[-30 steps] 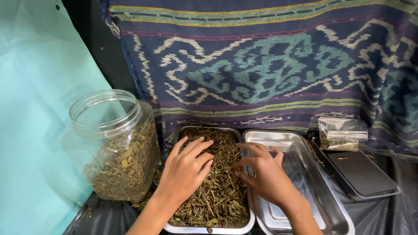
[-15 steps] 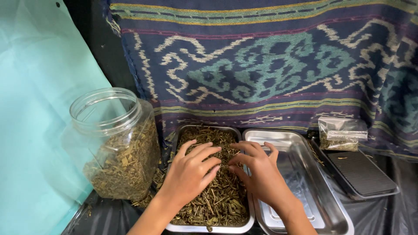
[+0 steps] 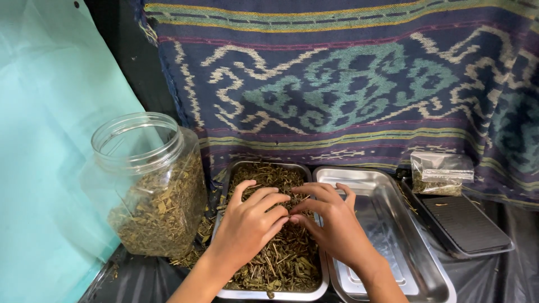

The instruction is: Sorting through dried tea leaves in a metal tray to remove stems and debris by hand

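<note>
Head view, lower centre of the frame: the left hand (image 3: 247, 227) and right hand (image 3: 331, 221) lie fingertip to fingertip on the dried herbs (image 3: 281, 264) in the steel tray (image 3: 269, 294), fingers curled loosely, pinching a few stems between them. Both hands are equally near; the tray's long axis runs away from the person, toward the woven cloth (image 3: 348, 84).
</note>
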